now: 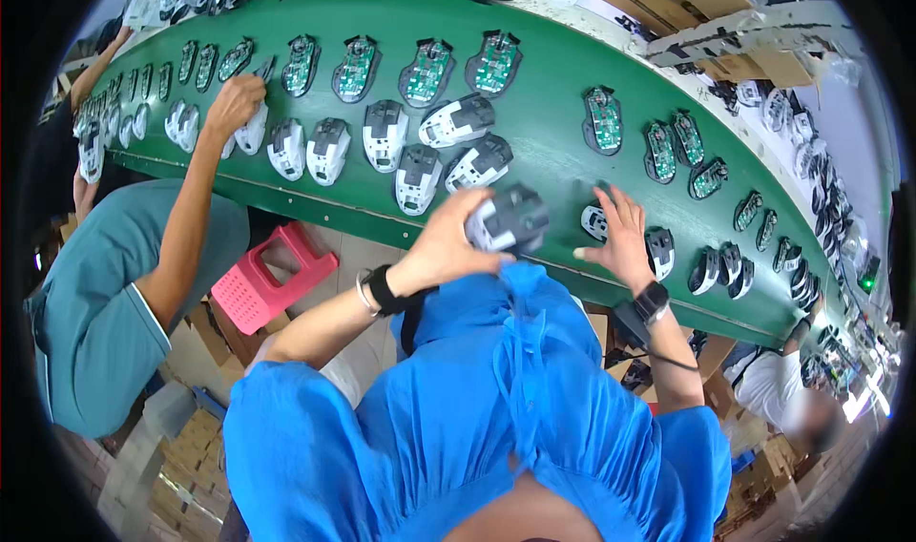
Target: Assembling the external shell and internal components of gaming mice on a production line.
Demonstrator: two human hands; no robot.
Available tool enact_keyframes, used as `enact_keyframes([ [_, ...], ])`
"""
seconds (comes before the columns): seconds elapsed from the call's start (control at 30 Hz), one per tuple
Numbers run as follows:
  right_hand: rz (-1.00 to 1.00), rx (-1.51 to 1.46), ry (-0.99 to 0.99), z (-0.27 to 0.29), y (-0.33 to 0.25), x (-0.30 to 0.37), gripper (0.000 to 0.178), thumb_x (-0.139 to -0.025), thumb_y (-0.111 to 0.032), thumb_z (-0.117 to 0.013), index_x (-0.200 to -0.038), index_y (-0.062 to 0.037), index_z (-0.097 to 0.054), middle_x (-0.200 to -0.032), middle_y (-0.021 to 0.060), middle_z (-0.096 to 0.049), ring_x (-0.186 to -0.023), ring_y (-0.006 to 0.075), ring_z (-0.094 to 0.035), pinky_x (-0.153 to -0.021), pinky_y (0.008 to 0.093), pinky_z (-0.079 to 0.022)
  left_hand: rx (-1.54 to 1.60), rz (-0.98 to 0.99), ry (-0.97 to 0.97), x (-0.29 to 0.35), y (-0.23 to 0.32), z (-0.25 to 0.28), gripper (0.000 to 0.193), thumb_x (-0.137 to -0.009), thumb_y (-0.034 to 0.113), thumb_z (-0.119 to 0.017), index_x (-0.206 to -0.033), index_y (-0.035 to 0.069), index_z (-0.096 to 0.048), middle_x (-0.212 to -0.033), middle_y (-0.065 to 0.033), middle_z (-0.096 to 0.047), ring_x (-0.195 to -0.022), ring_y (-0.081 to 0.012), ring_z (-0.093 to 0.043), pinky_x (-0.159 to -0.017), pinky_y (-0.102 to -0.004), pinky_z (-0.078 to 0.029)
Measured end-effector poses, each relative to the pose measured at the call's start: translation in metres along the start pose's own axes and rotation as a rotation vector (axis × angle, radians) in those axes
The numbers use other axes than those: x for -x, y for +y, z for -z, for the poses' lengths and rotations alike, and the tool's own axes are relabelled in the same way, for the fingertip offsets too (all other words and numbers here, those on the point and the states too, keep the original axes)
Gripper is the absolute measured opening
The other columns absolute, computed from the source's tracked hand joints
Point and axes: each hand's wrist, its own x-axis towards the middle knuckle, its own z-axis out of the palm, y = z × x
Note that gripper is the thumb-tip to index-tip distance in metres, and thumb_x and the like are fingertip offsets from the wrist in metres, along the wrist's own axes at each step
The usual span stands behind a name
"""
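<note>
My left hand [450, 239] grips a grey and white computer mouse [515, 219] above the near edge of the green bench; motion blurs the mouse a little. My right hand [620, 237] is open, thumb and fingers apart. Between them, a smaller-looking white and dark mouse [594, 222] lies on the bench; I cannot tell whether the fingers touch it. Just right of that hand rests another mouse [660, 252]. Left of my left hand, several white and grey mice sit close together, among them one mouse [418, 177] near the edge.
Mouse bases with green circuit boards [426, 72] stand in a row along the green bench [544, 113]. At left, a co-worker's hand [237, 103] holds a mouse part. A pink stool [272, 280] stands below the bench edge. Cardboard boxes [668, 8] sit at the far side.
</note>
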Motion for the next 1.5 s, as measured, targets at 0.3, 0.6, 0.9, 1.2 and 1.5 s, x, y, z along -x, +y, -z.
enact_keyframes([
  [0.3, 0.294, 0.07, -0.233, 0.053, 0.013, -0.016, 0.075, -0.059, -0.014, -0.078, -0.13, -0.0112, -0.052, -0.138, 0.0156, -0.042, -0.132, 0.034, -0.036, -0.111, 0.0542, -0.024, -0.287, -0.315, 0.301, -0.028, 0.0, 0.038, 0.074, -0.055, 0.005, -0.083, -0.122, 0.003, -0.051, -0.119, -0.0142, -0.053, -0.113, -0.0342, -0.049, -0.094, -0.0411, -0.044],
  [0.6, 0.546, -0.659, -0.362, 0.093, -0.127, -0.1, 0.079, -0.058, -0.022, -0.087, -0.126, -0.0052, -0.049, -0.118, 0.0174, -0.053, -0.113, 0.0339, -0.053, -0.095, 0.0398, -0.046, 0.125, -0.234, 0.128, 0.003, 0.023, 0.045, 0.071, -0.06, 0.029, -0.086, -0.12, 0.0, -0.059, -0.118, -0.0191, -0.062, -0.103, -0.0304, -0.063, -0.086, -0.0366, -0.05],
  [0.9, 0.145, -1.119, -0.015, 0.074, -0.139, -0.091, 0.05, -0.068, -0.023, -0.083, -0.109, -0.0044, -0.062, -0.107, 0.011, -0.06, -0.103, 0.0253, -0.058, -0.089, 0.0362, -0.046, -0.061, -0.396, 0.405, -0.014, 0.042, 0.036, 0.071, -0.065, 0.027, -0.082, -0.123, -0.003, -0.054, -0.116, -0.0222, -0.058, -0.101, -0.0359, -0.059, -0.09, -0.0421, -0.046],
  [1.2, 0.2, -1.624, 0.602, 0.07, -0.175, -0.12, 0.048, -0.097, -0.042, -0.048, -0.095, 0.0056, -0.055, -0.088, 0.0188, -0.062, -0.086, 0.0294, -0.063, -0.086, 0.0449, -0.052, -0.396, -0.729, 0.853, -0.06, 0.052, 0.037, 0.073, -0.069, 0.06, -0.073, -0.099, -0.005, -0.06, -0.094, -0.0171, -0.061, -0.086, -0.0338, -0.061, -0.074, -0.0404, -0.052],
  [1.5, -0.09, -1.218, -0.145, 0.017, -0.055, -0.076, 0.077, -0.068, -0.034, -0.081, -0.13, -0.0011, -0.052, -0.116, 0.0072, -0.056, -0.106, 0.0178, -0.056, -0.096, 0.0324, -0.044, -0.213, -0.289, 0.449, -0.061, -0.02, -0.047, 0.065, -0.069, 0.046, -0.078, -0.104, -0.002, -0.054, -0.098, -0.0165, -0.051, -0.088, -0.0355, -0.053, -0.07, -0.0431, -0.049],
])
